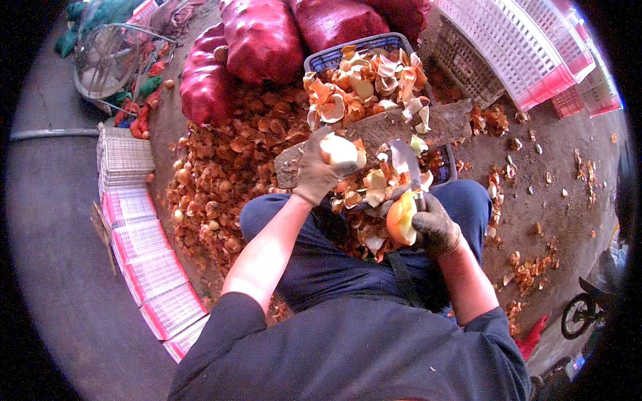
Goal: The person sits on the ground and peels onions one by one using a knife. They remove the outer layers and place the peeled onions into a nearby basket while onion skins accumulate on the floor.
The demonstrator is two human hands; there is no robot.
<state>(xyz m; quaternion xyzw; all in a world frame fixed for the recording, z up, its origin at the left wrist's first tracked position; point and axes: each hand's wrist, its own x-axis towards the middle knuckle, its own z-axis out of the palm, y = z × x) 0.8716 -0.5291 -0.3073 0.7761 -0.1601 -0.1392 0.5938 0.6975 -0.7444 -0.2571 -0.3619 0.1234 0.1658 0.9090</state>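
Note:
My left hand (317, 173), in a dirty glove, grips a pale peeled onion (339, 149) above a rough wooden plank (446, 123). In my gloved right hand (436, 223) is a knife, its broad blade (403, 159) pointing up and away from me. A large piece of golden onion skin (400, 219) hangs beside the right fingers; whether they pinch it is unclear. The plank lies across a blue plastic crate (447, 163) heaped with onion peels (363, 85). More peel scraps (375, 183) lie between the plank and my lap.
Loose onions and skins (215, 200) spread over the floor at left. Full red mesh sacks (263, 40) stand beyond the crate. White-and-red plastic crates (521, 50) are stacked at upper right, others (150, 260) line the left. A wire-caged fan (103, 65) is at upper left.

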